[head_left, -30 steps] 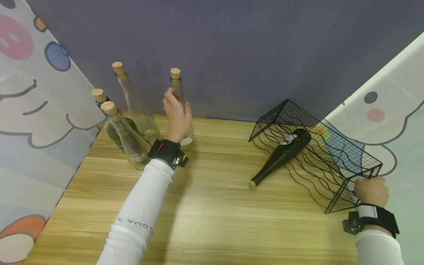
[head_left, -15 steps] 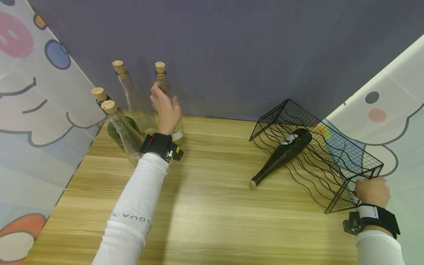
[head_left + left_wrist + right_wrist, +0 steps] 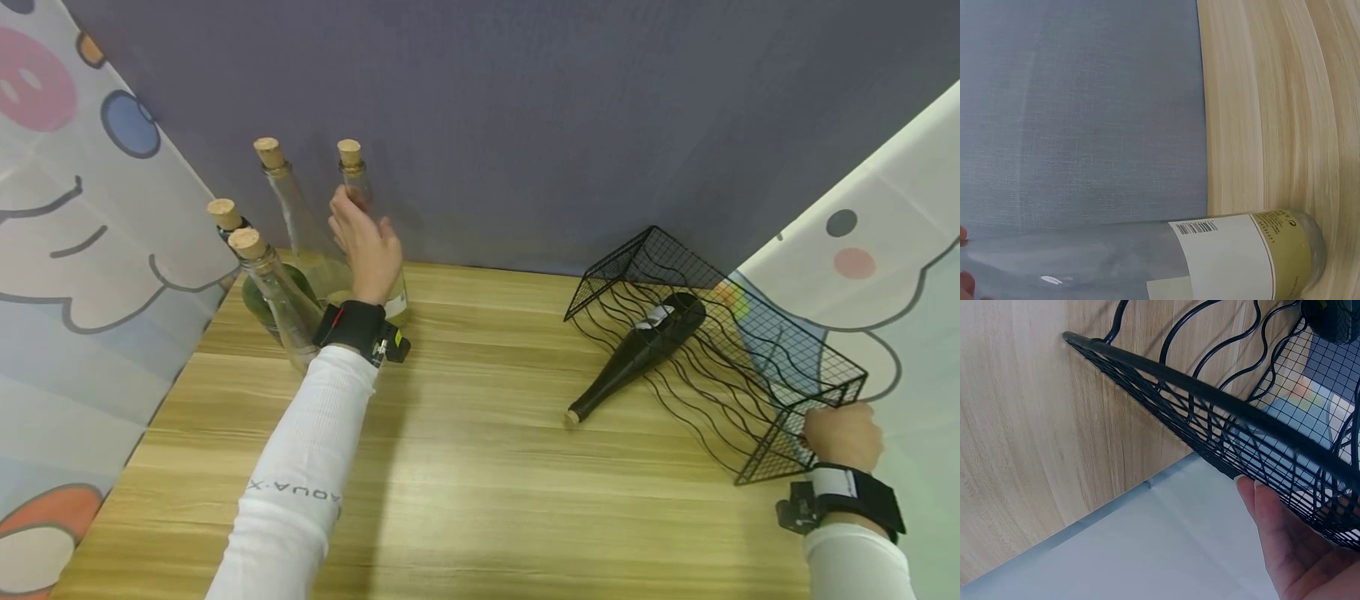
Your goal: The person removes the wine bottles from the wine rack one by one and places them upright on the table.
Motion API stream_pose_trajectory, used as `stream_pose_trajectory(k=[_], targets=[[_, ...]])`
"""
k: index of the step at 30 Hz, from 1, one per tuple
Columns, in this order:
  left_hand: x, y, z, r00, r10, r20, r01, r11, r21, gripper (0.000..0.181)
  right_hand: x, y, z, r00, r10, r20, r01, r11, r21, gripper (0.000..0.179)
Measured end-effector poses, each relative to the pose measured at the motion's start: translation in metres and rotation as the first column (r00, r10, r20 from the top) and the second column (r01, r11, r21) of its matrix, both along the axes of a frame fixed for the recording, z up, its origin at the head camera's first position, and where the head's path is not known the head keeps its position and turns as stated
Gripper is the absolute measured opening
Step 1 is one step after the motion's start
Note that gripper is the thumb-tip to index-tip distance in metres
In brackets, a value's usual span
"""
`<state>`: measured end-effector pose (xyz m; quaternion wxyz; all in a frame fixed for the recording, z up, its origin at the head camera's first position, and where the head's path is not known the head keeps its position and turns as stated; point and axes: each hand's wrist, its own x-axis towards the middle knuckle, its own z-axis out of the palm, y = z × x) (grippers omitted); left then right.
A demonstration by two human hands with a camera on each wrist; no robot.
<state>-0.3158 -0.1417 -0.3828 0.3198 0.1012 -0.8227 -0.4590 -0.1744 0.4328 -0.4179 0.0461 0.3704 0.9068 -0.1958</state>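
Note:
My left hand [image 3: 367, 250] grips the upper part of a clear glass bottle [image 3: 353, 173] with a cork, standing near the back wall. In the left wrist view its printed label [image 3: 1232, 259] faces the camera, and the base is at the wood tabletop; only fingertips [image 3: 965, 282] show at the frame's edge. At the far right, my right hand [image 3: 843, 435] holds the mesh end of a black wire wine rack [image 3: 795, 333]. Fingers [image 3: 1266, 509] press against that mesh in the right wrist view. Inside the rack lies a dark corked bottle [image 3: 637, 357], neck pointing front-left.
Left of my left hand stand more corked bottles: a clear one at the back [image 3: 294, 204], a clear one in front [image 3: 273, 283] and a green one [image 3: 261, 307]. A dark grey panel [image 3: 525, 133] rises behind the wooden table [image 3: 510, 467]; cartoon-printed sheets [image 3: 75, 250] flank it.
My left hand has moved left with the clear bottle, bringing it closer to the other standing bottles. The right hand, the rack and the dark bottle stay in place.

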Motion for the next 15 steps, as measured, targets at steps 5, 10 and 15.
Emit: stream_pose_trajectory(k=[5, 10, 15], targets=[[0.0033, 0.0002, 0.0009, 1.000, 0.012, 0.019, -0.012, 1.000, 0.008, 0.056, 0.0008, -0.0006, -0.0016, 1.000, -0.007, 0.000, 0.007, 1.000, -0.005, 0.059], [0.0043, 0.0011, 0.0010, 0.999, 0.035, 0.018, -0.035, 0.999, -0.001, 0.056, 0.0012, -0.0004, -0.0012, 1.000, 0.001, -0.006, -0.001, 1.000, -0.003, 0.058], [0.0033, 0.0024, 0.0004, 0.999, 0.049, 0.010, -0.049, 0.999, 0.014, 0.057, 0.0014, -0.0018, 0.0012, 1.000, -0.005, -0.005, 0.005, 1.000, 0.000, 0.058]])
